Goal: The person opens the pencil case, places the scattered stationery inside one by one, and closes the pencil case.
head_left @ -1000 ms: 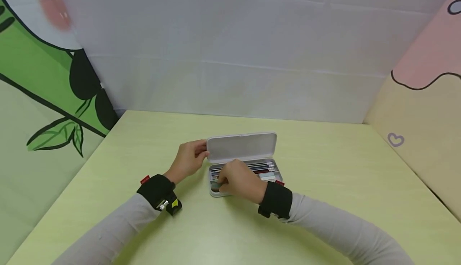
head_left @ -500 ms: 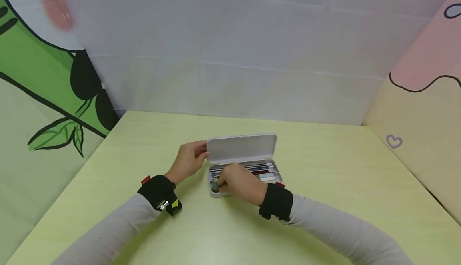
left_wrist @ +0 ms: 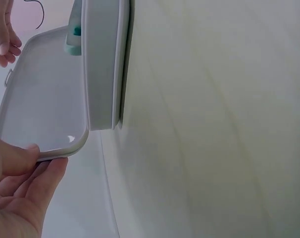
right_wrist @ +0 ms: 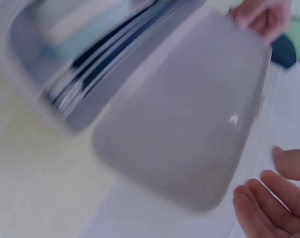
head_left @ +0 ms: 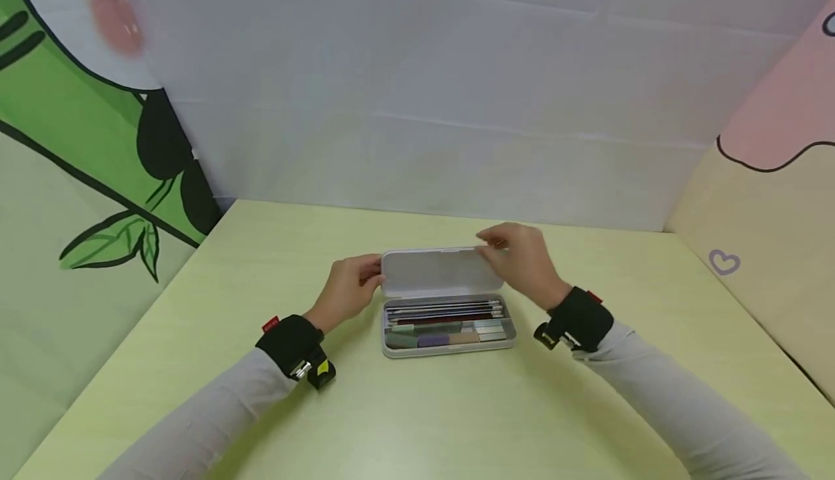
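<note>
A pale grey pencil case (head_left: 450, 352) lies on the table with its lid (head_left: 437, 273) raised. My left hand (head_left: 346, 288) pinches the lid's left end between thumb and fingers; the left wrist view shows that grip on the lid's edge (left_wrist: 66, 150). At the lid's upper right corner is my right hand (head_left: 522, 259), apart from the lid in the right wrist view, its fingers (right_wrist: 269, 198) loosely bent around nothing. Inside the case, several pencils (head_left: 443, 311) lie along the back. Green and purple pieces (head_left: 433, 340) and white blocks (head_left: 489, 330) fill the front.
The case stands on a pale yellow-green table (head_left: 391, 422). Behind rises a plain whitish backdrop (head_left: 417, 103), with printed panels at left (head_left: 98, 175) and right (head_left: 776, 233). Black bands with small cameras sit on both wrists.
My right hand has left the front left of the case and moved up and right to the lid's right corner, uncovering the contents. The left hand stays on the lid.
</note>
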A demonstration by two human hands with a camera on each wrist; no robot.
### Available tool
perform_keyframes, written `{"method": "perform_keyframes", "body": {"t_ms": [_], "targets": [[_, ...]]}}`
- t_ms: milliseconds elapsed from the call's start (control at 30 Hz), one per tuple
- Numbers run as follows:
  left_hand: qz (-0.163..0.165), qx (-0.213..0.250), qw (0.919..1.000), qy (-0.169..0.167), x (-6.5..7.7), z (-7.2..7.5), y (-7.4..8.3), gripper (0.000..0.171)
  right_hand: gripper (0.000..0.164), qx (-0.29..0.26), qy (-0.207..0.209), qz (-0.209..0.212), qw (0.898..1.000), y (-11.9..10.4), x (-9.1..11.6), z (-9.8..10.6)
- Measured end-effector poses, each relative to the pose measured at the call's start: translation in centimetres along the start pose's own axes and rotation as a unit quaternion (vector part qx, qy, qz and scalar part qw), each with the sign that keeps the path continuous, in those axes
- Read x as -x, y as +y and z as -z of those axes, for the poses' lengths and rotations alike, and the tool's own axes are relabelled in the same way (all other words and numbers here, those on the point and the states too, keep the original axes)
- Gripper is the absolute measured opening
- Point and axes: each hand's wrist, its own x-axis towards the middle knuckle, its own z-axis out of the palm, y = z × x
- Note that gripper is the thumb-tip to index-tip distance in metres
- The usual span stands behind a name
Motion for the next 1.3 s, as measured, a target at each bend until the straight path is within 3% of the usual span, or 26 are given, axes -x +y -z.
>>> {"method": "perform_keyframes", "body": {"t_ms": [100, 167, 233, 333, 367, 433, 500, 667, 1000, 1167, 1300], "targets": [[-0.001, 0.002, 1.0000, 0.000, -0.2, 0.0, -0.1, 0.029, 0.023, -0.014, 0.016, -0.072, 0.997, 2.9, 0.2, 1.1], [0.001, 0.004, 1.0000, 0.000, -0.3, 0.0, -0.1, 0.030, 0.035, -0.087, -0.038, -0.144, 0.985, 4.4, 0.7, 1.5], [0.002, 0.006, 1.0000, 0.000, -0.4, 0.0, -0.3, 0.030, 0.046, -0.177, -0.103, -0.219, 0.954, 5.5, 1.3, 1.5], [0.002, 0.009, 1.0000, -0.002, -0.5, 0.0, -0.5, 0.030, 0.056, -0.304, -0.162, -0.304, 0.888, 6.6, 2.2, 1.3], [0.003, 0.010, 0.9999, -0.004, -0.6, 0.0, -0.5, 0.030, 0.057, -0.330, -0.169, -0.317, 0.873, 6.8, 2.4, 1.1], [0.004, 0.012, 0.9999, -0.008, -0.7, 0.0, -0.6, 0.029, 0.056, -0.359, -0.172, -0.334, 0.854, 7.0, 2.8, 0.9], [0.008, 0.010, 0.9999, -0.010, -1.0, 0.1, -0.7, 0.029, 0.055, -0.375, -0.171, -0.339, 0.846, 7.0, 3.0, 0.7], [0.022, 0.011, 0.9996, -0.015, -1.5, 0.3, -1.1, 0.029, 0.055, -0.390, -0.157, -0.343, 0.840, 6.8, 3.1, 0.6], [0.029, 0.059, 0.9972, -0.035, -1.4, 0.8, -1.1, 0.029, 0.052, -0.395, -0.123, -0.346, 0.842, 6.5, 3.8, 0.8], [0.028, 0.120, 0.9918, -0.033, -0.9, 1.4, -0.3, 0.028, 0.051, -0.385, -0.119, -0.316, 0.859, 6.1, 4.6, 1.2], [0.033, 0.143, 0.9869, -0.066, 0.1, 1.9, 0.2, 0.028, 0.043, -0.333, -0.141, -0.283, 0.888, 5.3, 5.4, 1.6]]}}
